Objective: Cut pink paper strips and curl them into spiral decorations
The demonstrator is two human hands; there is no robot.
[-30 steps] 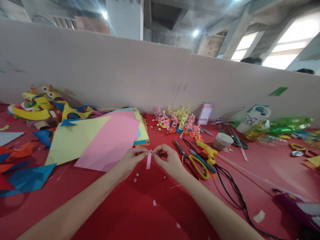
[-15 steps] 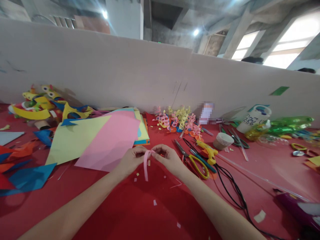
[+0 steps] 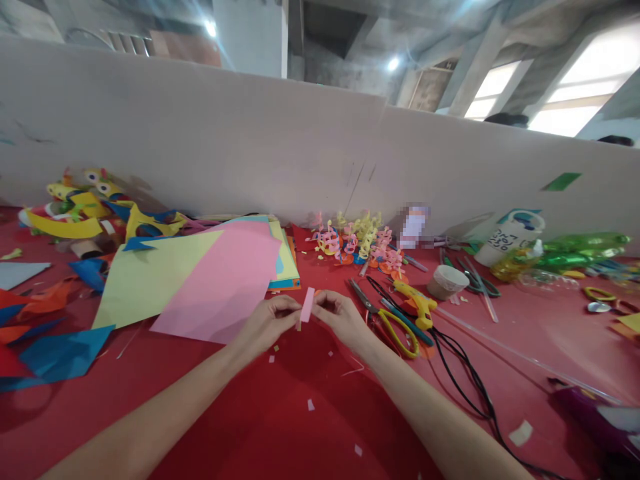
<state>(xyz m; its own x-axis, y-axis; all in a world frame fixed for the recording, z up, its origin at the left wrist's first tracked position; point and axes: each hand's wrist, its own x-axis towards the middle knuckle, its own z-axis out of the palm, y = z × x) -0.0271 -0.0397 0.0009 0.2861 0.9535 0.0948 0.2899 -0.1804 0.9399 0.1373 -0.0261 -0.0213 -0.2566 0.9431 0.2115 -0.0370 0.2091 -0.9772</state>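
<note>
A narrow pink paper strip (image 3: 307,306) is pinched between my two hands, just above the red table. My left hand (image 3: 274,322) grips it from the left with thumb and forefinger. From the right, the fingertips of my right hand (image 3: 341,321) close on it too. Beside my left hand lies a large pink paper sheet (image 3: 220,287), partly over a pale yellow sheet (image 3: 150,273). To the right of my right hand are yellow-handled scissors (image 3: 397,332) and a yellow glue gun (image 3: 419,303). Small paper scraps (image 3: 311,405) lie below the hands.
Pink and yellow curled-paper pieces (image 3: 367,243) stand along the white partition (image 3: 200,133). A paper cup (image 3: 448,283) and a white container (image 3: 507,237) are on the right. Black cable (image 3: 467,373) and a purple tool (image 3: 595,420) lie nearer. Blue and orange scraps (image 3: 63,353) cover the left.
The pink strip hung down in a curve from my fingertips; now it is held up, short and slanted between them. Both hands have stayed in nearly the same place.
</note>
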